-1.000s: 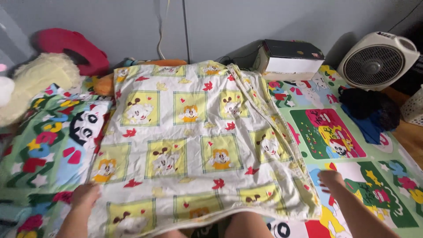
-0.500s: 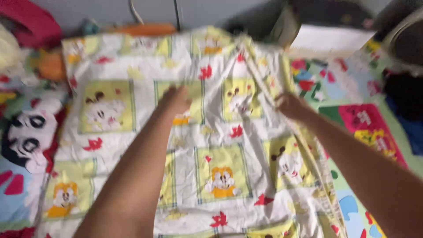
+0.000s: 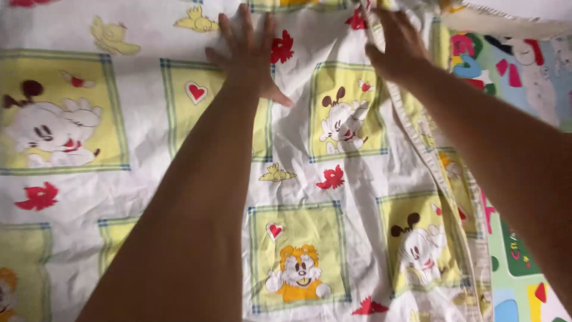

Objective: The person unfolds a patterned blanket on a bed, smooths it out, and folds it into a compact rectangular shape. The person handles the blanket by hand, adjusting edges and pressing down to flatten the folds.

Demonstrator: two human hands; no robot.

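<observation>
Both hands are lying flat with fingers spread near the top of the frame, left hand [image 3: 247, 50] and right hand [image 3: 398, 45] pressing on the cartoon-print sheet [image 3: 333, 179], gripping nothing.

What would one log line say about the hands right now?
left hand: flat on sheet, fingers spread | right hand: on sheet's folded edge | mat: beside sheet

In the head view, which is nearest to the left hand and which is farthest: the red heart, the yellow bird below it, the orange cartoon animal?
From the left hand:
1. Red heart, just left of and below the hand.
2. Yellow bird, lower, beside the forearm.
3. Orange cartoon animal, in the bottom square.
All are printed on the sheet.
</observation>
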